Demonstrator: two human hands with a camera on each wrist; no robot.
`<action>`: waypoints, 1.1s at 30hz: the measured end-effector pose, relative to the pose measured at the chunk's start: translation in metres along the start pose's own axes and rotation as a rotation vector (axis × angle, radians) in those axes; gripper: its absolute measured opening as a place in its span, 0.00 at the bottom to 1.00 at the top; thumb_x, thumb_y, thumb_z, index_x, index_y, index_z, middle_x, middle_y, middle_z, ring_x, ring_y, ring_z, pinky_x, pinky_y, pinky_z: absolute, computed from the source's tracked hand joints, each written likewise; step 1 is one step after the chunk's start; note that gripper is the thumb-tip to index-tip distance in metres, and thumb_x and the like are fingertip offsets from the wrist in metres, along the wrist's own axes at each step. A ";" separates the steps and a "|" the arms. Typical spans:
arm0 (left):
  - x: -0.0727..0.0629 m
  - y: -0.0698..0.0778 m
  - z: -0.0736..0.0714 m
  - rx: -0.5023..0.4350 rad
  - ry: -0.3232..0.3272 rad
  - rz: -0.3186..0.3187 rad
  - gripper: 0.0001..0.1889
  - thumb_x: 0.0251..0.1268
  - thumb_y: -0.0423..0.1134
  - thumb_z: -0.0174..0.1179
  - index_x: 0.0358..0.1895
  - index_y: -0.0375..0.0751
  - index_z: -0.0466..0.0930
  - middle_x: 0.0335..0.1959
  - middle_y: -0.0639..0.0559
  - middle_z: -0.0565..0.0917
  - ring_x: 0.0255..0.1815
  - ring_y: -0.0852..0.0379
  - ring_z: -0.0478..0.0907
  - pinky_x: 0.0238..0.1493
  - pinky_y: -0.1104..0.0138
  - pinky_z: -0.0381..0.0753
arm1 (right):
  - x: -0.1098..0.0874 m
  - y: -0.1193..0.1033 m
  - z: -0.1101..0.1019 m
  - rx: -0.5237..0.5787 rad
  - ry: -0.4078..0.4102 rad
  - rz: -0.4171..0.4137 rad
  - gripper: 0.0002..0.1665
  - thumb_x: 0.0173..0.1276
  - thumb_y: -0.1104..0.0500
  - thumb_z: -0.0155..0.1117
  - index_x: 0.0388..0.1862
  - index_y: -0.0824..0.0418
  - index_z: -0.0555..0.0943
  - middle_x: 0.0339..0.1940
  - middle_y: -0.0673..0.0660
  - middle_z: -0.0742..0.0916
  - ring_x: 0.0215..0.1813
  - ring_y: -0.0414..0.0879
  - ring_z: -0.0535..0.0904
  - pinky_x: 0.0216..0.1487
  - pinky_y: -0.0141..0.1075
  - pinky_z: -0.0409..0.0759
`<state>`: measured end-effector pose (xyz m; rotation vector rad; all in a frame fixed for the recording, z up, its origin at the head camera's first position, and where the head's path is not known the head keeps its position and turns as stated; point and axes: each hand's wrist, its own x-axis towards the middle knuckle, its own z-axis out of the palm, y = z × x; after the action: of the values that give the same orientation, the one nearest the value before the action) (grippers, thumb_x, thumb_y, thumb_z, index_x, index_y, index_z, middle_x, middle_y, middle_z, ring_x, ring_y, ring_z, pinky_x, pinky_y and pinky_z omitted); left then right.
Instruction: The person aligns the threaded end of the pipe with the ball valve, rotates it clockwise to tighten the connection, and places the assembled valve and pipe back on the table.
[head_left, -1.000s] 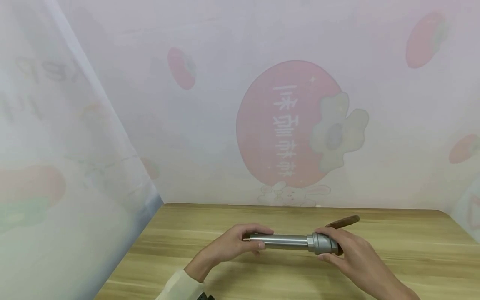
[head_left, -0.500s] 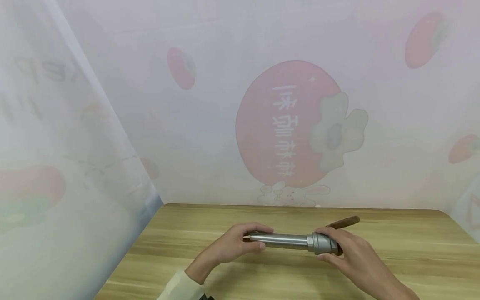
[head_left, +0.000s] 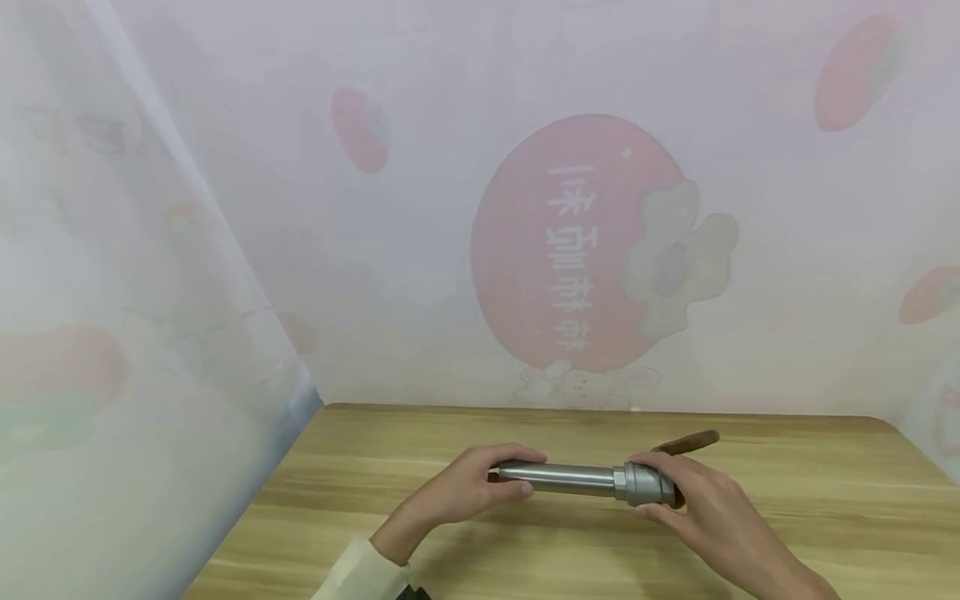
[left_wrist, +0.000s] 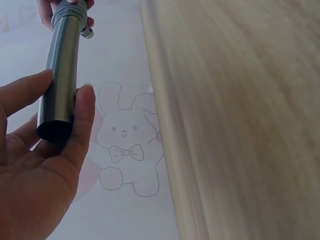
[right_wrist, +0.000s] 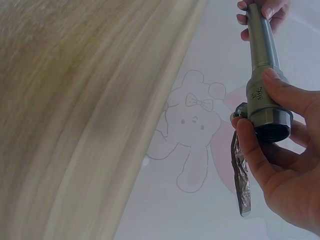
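Observation:
My left hand (head_left: pixel 467 490) holds the free end of a smooth metal pipe (head_left: pixel 573 479), thumb and fingers on either side of it. At the pipe's other end is a metal ball valve (head_left: pixel 639 484), its body gripped by my right hand (head_left: pixel 712 510). Pipe and valve meet in one line, held level above the table. The valve's lever handle (head_left: pixel 692 442), wrapped in brownish film, sticks out past the right hand. In the right wrist view, the valve's outer end (right_wrist: pixel 272 127) is an open, dark bore. The left wrist view shows the pipe's dark end face (left_wrist: pixel 55 131).
A wood-grain table (head_left: pixel 360 467) lies beneath the hands. Behind it hangs a pale curtain (head_left: pixel 420 292) printed with strawberries, a red circle and a rabbit. Another pale sheet (head_left: pixel 112 275) slopes down along the left side.
Both hands keep their hold on the pipe and valve, almost in place. A left fingertip seen below the pipe a second ago is now out of sight. The head view has shifted slightly.

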<state>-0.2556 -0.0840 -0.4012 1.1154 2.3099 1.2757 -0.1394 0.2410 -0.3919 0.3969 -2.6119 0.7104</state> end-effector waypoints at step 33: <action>-0.001 -0.004 -0.003 -0.096 -0.021 -0.042 0.19 0.81 0.43 0.66 0.69 0.49 0.85 0.63 0.48 0.87 0.53 0.60 0.84 0.54 0.70 0.84 | -0.001 -0.001 0.003 0.013 0.032 -0.026 0.30 0.59 0.51 0.88 0.60 0.47 0.86 0.51 0.42 0.91 0.43 0.31 0.81 0.39 0.30 0.84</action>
<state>-0.2584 -0.0873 -0.4028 1.0390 2.2199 1.3381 -0.1390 0.2392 -0.3943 0.4195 -2.5690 0.7194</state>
